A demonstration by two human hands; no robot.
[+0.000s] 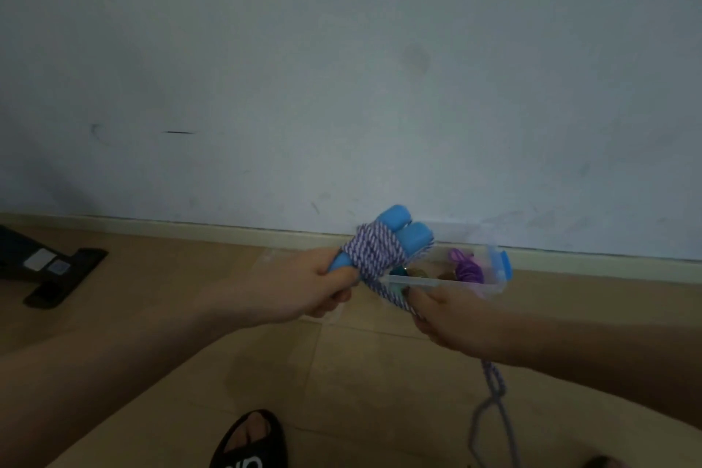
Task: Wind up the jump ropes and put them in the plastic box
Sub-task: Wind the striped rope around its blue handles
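My left hand (pixel 323 287) grips the lower ends of two blue jump rope handles (pixel 402 230), held side by side and pointing up to the right. A purple-and-white striped rope (pixel 374 253) is wound tightly around both handles. A strand of that rope runs down to my right hand (pixel 446 315), which pinches it; the loose end (pixel 492 403) hangs below my right forearm. Behind my hands a clear plastic box (pixel 490 287) with a blue latch stands on the floor by the wall, holding a wound purple rope (pixel 469 268) and other small items.
A white wall (pixel 342 68) with a pale skirting board rises just behind the box. A dark flat object (pixel 57 274) lies on the wooden floor at left. A foot in a black sandal (pixel 249 441) shows at the bottom edge.
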